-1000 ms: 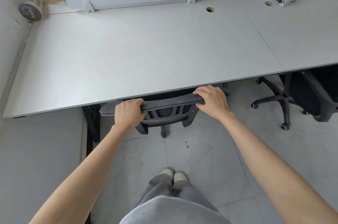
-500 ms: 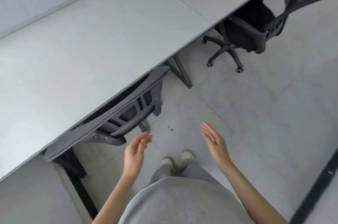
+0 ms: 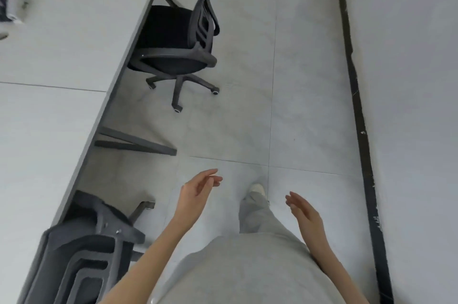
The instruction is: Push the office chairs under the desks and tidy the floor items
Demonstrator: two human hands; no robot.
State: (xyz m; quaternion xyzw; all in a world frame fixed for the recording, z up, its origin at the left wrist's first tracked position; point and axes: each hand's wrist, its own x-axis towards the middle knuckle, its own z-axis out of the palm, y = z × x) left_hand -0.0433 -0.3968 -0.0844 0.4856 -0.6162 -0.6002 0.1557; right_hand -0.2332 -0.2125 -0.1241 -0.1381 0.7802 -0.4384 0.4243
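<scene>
**What I cannot make out**

The near dark mesh-backed office chair (image 3: 81, 254) is cut off by the bottom edge, its seat hidden under the pale grey desk (image 3: 49, 105). The far black office chair (image 3: 173, 38) loses its backrest top beyond the upper edge. A blurred dark-and-white object (image 3: 10, 6) at the left edge I cannot identify.

The desk (image 3: 49, 60) on the left has a smooth, matt pale-grey top that looks like laminate, and its dark leg (image 3: 135, 146) looks like matt painted metal. The far office chair (image 3: 178, 38) has a black cloth seat, a thin mesh-like back and a dark frame and wheeled base that look like plastic with a slight sheen; the near chair (image 3: 81, 249) shows coarse grey mesh over matt dark plastic ribs. The floor (image 3: 247, 117) is smooth pale tile with thin joints and a faint gloss, edged on the right by a scuffed black strip (image 3: 361, 130), and the person's trousers (image 3: 252, 214) are soft, matt grey cloth.
</scene>
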